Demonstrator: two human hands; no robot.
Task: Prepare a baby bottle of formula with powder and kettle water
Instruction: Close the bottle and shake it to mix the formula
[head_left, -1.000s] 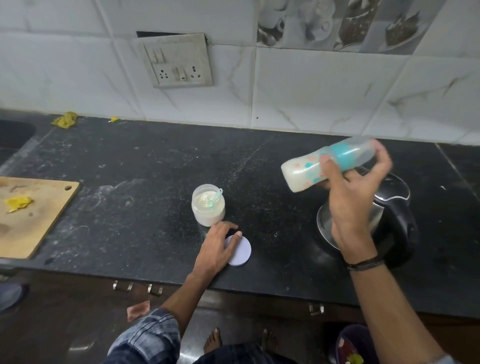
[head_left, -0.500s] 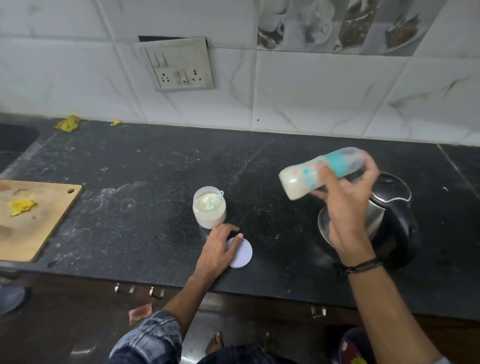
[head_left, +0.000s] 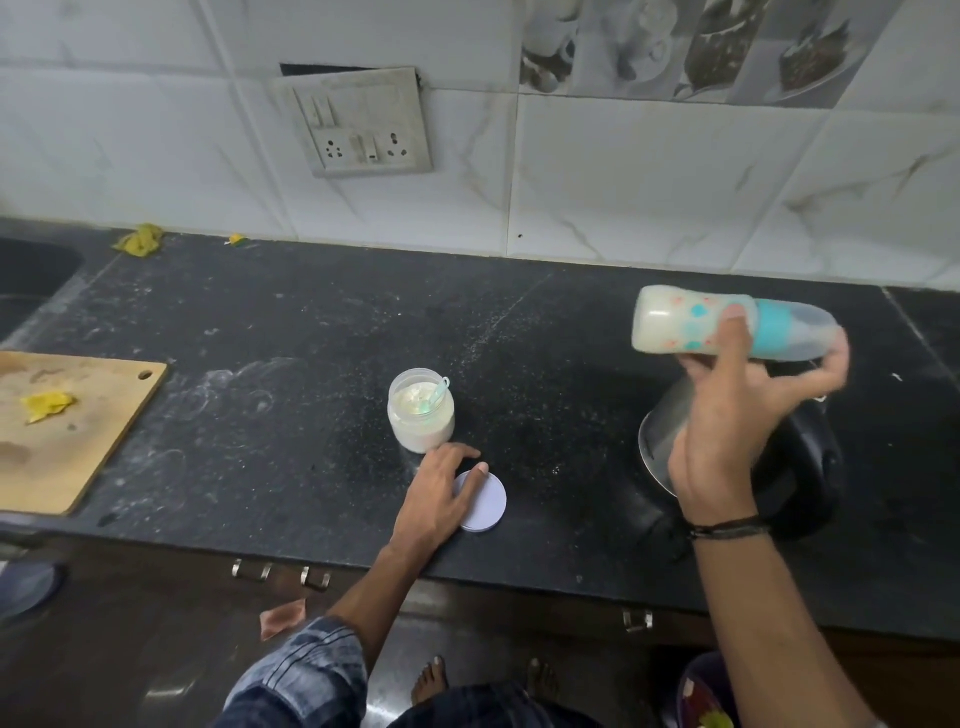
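Bottle: Your baby bottle is up in the air, over the kettle, on the right side. It lies on its side. The fat bottom end points left and the see-through cap end points right. It has a blue-green ring and white milky stuff inside.
Right hand: Your right hand grips the bottle from below. The fingers curl round the bottle. The far fingertips look blurry. A dark band sits on this wrist.
Kettle: The kettle is black and silver. It stands on the counter right under your right hand, and the hand hides part of it.
Powder jar: The powder jar stands open near the middle of the counter. A little blue-green scoop sticks up out of the white powder.
Lid: The round white lid lies flat just in front of the jar.
Left hand: Your left hand rests on the lid with loose, flat fingers. It does not grab it.
Counter: The counter is dark and dusty with white specks.
Board: A wooden cutting board lies far left with a yellow scrap on it.
Wall: A plug and switch plate hangs on the white tiles.
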